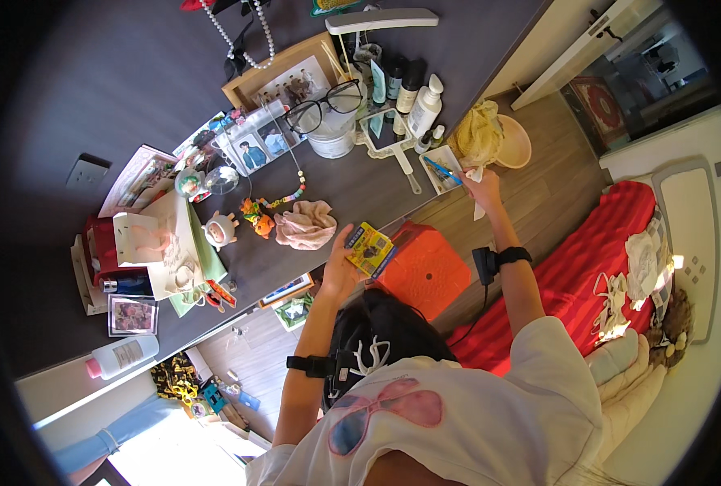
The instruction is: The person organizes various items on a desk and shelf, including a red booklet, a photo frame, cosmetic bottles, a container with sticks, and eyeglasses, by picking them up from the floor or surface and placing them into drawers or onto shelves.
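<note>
Yellow box (370,251) is grasped by the left hand (340,266) off the counter (362,199), seen against a red stool (427,274), its side gripped, presumably to leave the printed face uncovered; the right hand (483,188) pinches what looks like white tissue (475,174) near a blue pen (440,168).

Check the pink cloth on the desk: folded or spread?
Neither: the pink cloth lies bunched on the desk, its surface rumpled, with no neat fold showing.
</note>
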{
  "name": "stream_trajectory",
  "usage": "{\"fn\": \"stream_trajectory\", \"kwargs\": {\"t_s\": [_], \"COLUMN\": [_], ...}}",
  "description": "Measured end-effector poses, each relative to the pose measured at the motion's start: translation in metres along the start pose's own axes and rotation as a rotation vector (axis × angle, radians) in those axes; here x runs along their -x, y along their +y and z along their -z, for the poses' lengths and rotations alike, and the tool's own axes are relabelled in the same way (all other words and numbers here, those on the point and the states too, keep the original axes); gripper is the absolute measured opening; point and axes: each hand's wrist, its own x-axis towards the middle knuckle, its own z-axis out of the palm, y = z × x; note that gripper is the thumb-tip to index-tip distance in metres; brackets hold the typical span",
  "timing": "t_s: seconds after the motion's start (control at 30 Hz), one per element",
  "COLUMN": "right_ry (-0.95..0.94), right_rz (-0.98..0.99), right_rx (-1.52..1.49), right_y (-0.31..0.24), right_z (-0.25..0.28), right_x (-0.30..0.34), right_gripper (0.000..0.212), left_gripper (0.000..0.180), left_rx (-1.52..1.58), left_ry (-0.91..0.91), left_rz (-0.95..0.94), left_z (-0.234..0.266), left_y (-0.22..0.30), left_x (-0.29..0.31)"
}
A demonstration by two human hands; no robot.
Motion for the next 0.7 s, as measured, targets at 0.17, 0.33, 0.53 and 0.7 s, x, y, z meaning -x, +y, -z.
{"fn": "stream_trajectory", "kwargs": {"t_s": [0.17, 0.33, 0.53, 0.7], "right_ry": [-0.083, -0.191, -0.287, -0.301], "right_rz": [0.07, 0.118, 0.157, 0.147], "right_rx": [0.058, -0.023, 0.095, 0.158], "right_y": [0.0, -0.034, -0.067, -0.075], "right_z": [0.008, -0.017, -0.096, -0.137], "right_x": [0.006, 0.047, 0.045, 0.027], "right_gripper": [0.016, 0.015, 0.017, 0.02], "left_gripper": [0.064, 0.065, 0.046, 0.032], "left_rx": [0.012, -0.004, -0.012, -0.003], "left_ry": [0.002, 0.015, -0.012, 0.002], "left_rz": [-0.034, -0.053, -0.122, -0.194], "left_z": [-0.014, 0.0, 0.016, 0.013], "left_y": [0.003, 0.006, 0.005, 0.01], "left_x": [0.006, 0.009, 0.009, 0.021]}}
